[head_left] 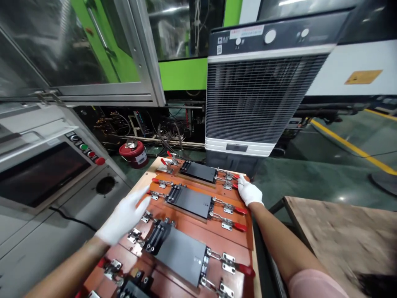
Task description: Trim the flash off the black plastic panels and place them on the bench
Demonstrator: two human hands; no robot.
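Grey air cooler (257, 91), red canister (134, 153), control panel buttons (85, 149), wooden table (344, 231), green machine (182, 72)

Wooden bench (145, 176) — reddish-brown jig board (223, 242) on top, bearing dark plates (192, 202) — clamped.

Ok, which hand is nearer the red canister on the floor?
Left. The left hand hovers over the fixture board's left edge, just below the red canister. The right hand rests on the board's far right edge, well across from it.
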